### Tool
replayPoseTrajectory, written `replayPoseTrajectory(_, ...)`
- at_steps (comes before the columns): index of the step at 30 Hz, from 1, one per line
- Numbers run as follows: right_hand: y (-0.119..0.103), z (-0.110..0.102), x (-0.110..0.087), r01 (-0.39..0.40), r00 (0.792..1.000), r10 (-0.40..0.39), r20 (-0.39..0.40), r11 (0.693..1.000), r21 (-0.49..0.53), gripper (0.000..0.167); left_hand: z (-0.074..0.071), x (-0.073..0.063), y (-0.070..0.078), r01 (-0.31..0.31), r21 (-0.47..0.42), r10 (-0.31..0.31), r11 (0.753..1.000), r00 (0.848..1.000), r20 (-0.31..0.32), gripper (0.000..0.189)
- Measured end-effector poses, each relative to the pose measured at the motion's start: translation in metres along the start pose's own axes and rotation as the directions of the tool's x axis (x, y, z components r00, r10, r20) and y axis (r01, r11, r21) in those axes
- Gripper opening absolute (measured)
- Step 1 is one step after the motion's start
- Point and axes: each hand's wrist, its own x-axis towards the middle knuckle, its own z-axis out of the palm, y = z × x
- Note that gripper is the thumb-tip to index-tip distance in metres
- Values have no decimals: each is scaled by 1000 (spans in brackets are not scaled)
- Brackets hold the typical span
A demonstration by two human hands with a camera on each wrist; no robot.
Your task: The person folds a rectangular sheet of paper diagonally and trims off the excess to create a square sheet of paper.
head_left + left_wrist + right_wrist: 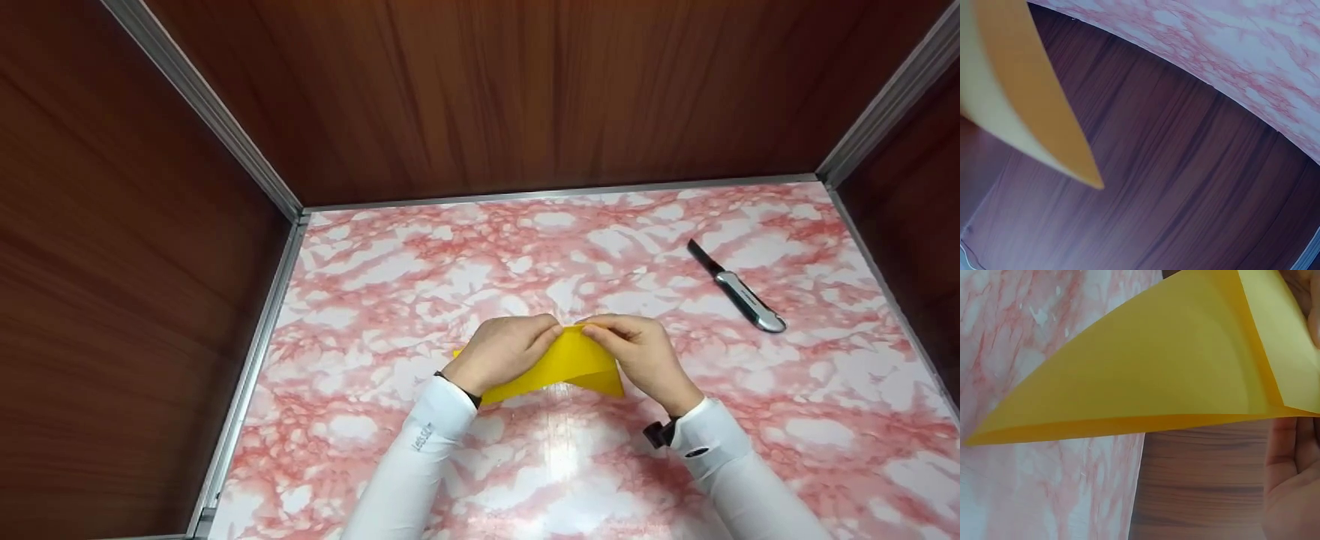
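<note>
A sheet of yellow paper (574,356), bent and partly folded over, is held between both hands above the table. My left hand (506,349) pinches its upper edge, thumb on the near side. Close beside it, my right hand (643,352) pinches the same edge between thumb and fingers. In the right wrist view the yellow paper (1174,365) spreads wide with a fold near the fingers, and part of a hand (1294,484) shows below it. One pointed corner of the paper (1044,95) fills the upper left of the left wrist view.
To the right on the red-and-white marbled table (360,300) lies a knife (739,289) with a dark blade and a silver and black handle. Brown wood-grain panels (487,97) with metal edging stand at the back and both sides.
</note>
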Motion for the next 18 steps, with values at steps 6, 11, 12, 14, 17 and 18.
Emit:
replayPoseTrajectory(6,-2,0,-1,0,1000,0,-8,1000,-26,15,-3,-1,-2,-43,21,43,999,999,-6,28)
replayPoseTrajectory(11,1,-1,-1,-2,1000,2,-14,1000,4,15,-5,-2,-3,-40,27,40,999,999,-9,29)
replayPoseTrajectory(12,1,-2,-1,-4,1000,4,-17,1000,11,15,-5,-2,-3,-41,26,41,999,999,-10,29)
replayPoseTrajectory(14,2,-2,-1,-7,1000,8,-20,1000,20,14,-6,-3,-4,-41,25,41,999,999,-11,29)
replayPoseTrajectory(17,3,-2,-2,-9,1000,9,-20,1000,20,15,-5,-3,-5,-48,19,48,999,999,-15,29)
replayPoseTrajectory(18,3,-2,-2,-10,1000,10,-19,1000,16,15,-5,-3,-5,-47,17,48,999,999,-15,29)
